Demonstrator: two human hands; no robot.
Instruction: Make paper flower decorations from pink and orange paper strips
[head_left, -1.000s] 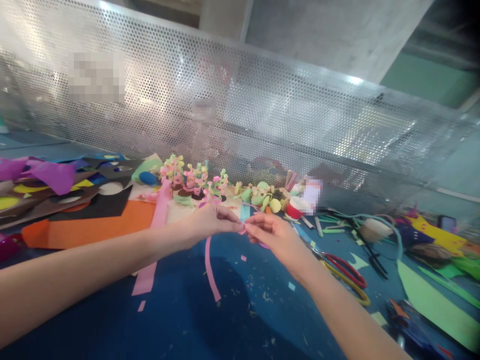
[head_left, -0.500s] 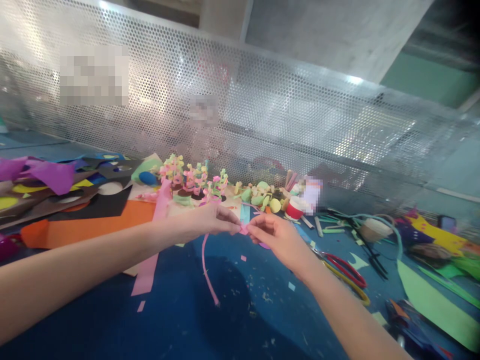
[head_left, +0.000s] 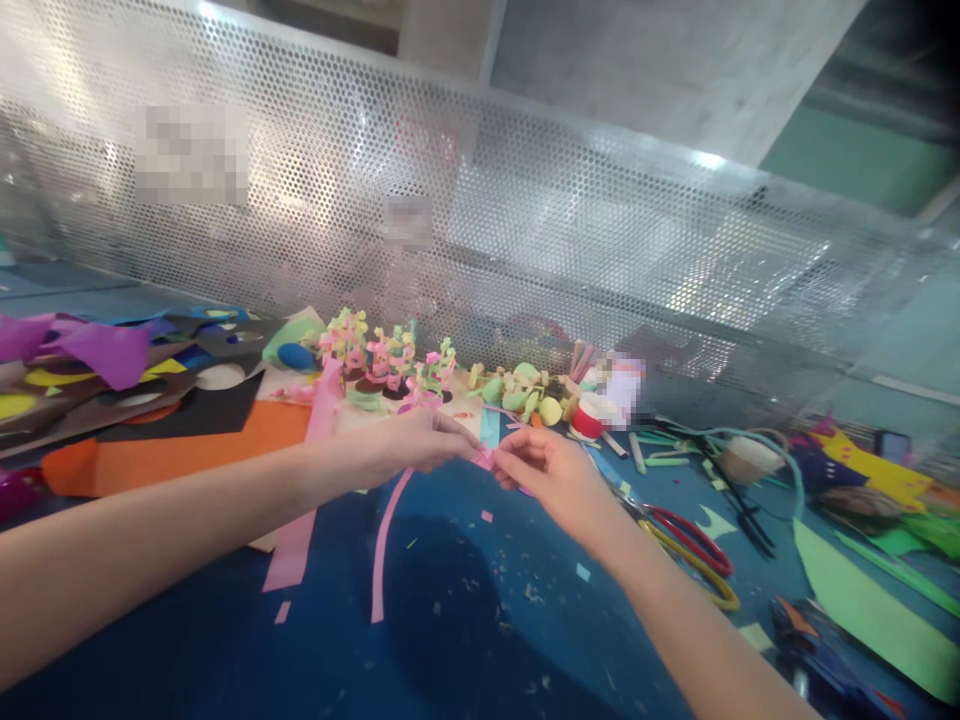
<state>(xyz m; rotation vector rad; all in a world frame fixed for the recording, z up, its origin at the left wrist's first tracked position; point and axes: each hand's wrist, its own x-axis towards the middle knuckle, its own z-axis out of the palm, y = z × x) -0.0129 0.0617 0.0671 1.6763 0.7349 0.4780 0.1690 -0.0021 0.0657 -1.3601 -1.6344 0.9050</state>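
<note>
Now both hands meet over the middle of the table (head_left: 450,650), fingertips nearly touching. The left hand (head_left: 416,445) pinches the strip (head_left: 384,545) between thumb and forefinger, and the right hand (head_left: 551,475) closes thumb and fingers on its very end, just right of that pinch. It looks like a two-point hold made to keep the short end taut and steady for fine fingerwork, while the rest hangs free. The strip itself is pink paper, narrow and long. From the pinch it sweeps down and left in a gentle curve, and its loose tip rests on the blue tabletop nearer the person. Finished paper flowers (head_left: 382,360) stand at the far edge by the mesh screen (head_left: 525,230). Scissors (head_left: 694,545) lie to the right, within reach, and an orange sheet (head_left: 172,455) lies left.
</note>
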